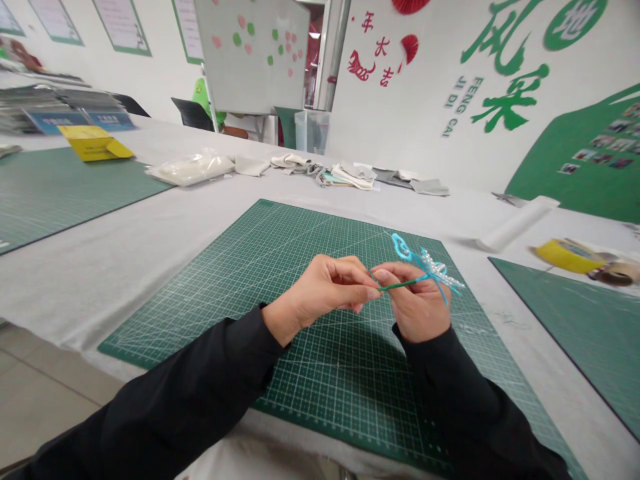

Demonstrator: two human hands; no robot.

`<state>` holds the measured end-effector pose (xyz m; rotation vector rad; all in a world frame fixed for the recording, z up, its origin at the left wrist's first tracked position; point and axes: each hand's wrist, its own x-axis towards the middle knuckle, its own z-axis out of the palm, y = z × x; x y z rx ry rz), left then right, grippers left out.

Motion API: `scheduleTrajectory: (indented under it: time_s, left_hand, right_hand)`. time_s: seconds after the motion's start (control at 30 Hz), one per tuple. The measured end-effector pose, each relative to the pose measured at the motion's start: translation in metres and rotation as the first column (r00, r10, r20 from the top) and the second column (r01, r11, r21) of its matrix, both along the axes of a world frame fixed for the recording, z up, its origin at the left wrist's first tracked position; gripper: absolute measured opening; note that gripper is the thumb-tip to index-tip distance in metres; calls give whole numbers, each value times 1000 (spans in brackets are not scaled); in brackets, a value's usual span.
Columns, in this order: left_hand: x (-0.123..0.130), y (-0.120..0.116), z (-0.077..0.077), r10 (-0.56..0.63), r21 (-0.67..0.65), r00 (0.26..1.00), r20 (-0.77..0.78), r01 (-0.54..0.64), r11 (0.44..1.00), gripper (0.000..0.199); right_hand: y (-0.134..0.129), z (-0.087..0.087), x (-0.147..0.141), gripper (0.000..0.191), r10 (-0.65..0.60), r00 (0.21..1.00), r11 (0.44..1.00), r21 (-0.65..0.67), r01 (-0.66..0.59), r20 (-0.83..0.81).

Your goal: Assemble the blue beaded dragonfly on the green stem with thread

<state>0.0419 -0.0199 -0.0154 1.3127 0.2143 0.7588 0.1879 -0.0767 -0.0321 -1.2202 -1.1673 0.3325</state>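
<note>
- Evidently, a slender green stem [397, 285] is being pinched from both sides, with the fingertips of the left hand [330, 290] and the right hand [415, 300] clamped on it and the hands being kept close together.
- A light-blue looped cord ornament set with white pearl beads [430, 267] is being carried at the stem's far end, so that it is being kept up in the air, clear of all surfaces.
- Black sleeves [165, 407] are being held raised over a green gridded cutting mat [320, 380], which is being used as a flat work surface on a white-covered counter [90, 280].
</note>
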Motion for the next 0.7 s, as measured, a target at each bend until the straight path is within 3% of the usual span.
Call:
scheduleTrajectory:
  time_s: [0.2,0.5,0.7]
  left_hand:
    - [0,0,2,38,18,999,-11,-38,999,16]
    - [0,1,3,112,20,993,48,-113,993,16]
    - [1,1,5,227,-45,974,20,-226,973,18]
  right_hand:
    - [5,-10,5,10,-56,997,996,60,60,-55]
    - [6,-13,7,12,-45,990,999,-30,42,-135]
    - [2,-6,2,15,-7,986,997,-76,-6,-165]
